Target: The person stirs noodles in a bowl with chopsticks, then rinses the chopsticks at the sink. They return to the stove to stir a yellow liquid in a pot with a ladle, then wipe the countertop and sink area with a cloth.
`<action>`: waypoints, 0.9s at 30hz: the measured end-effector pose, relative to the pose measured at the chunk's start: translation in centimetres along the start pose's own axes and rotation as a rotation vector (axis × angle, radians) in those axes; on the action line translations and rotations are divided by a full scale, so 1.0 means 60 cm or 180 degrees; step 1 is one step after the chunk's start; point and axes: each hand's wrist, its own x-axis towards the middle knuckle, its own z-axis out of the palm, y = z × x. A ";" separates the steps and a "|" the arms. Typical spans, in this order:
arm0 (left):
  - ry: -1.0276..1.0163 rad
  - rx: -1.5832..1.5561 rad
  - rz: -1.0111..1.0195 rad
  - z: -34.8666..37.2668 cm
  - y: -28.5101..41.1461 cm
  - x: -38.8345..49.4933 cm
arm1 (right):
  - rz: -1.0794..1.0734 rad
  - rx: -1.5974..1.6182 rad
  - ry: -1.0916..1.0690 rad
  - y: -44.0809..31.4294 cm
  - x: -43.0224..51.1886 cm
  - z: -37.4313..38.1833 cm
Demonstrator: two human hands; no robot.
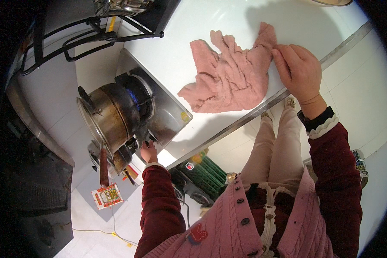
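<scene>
On the white countertop [200, 125] lies a crumpled pink cloth [235, 80]. My right hand [298, 69] pinches its edge between thumb and fingers, near the counter's metal-trimmed front. My left hand [149, 153] reaches to the front of the stainless gas stove [169, 121], its fingers around a black control knob [150, 142]. A blue flame [133, 98] burns under a large metal pot [117, 113], whose sides are scorched. The pot has a glass lid, seen edge-on.
A smaller pan [122, 160] stands on the stove's other side. A wooden handle [104, 167] juts out beside the pot. Above the stove hangs a black wire rack [90, 40]. Green plastic crates [209, 174] sit below the counter, and a power cord [93, 230] crosses a white surface.
</scene>
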 end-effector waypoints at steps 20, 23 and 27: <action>0.0066 0.0121 -0.0101 -0.005 0.004 -0.005 | -0.0044 -0.0013 -0.0014 0.001 0.001 0.005; 0.0085 0.0101 -0.0015 0.000 -0.004 -0.004 | -0.0046 -0.0011 -0.0019 0.000 0.002 0.005; 0.0162 0.0057 -0.0081 -0.001 -0.002 -0.008 | -0.0008 0.0000 -0.0062 0.000 0.001 0.005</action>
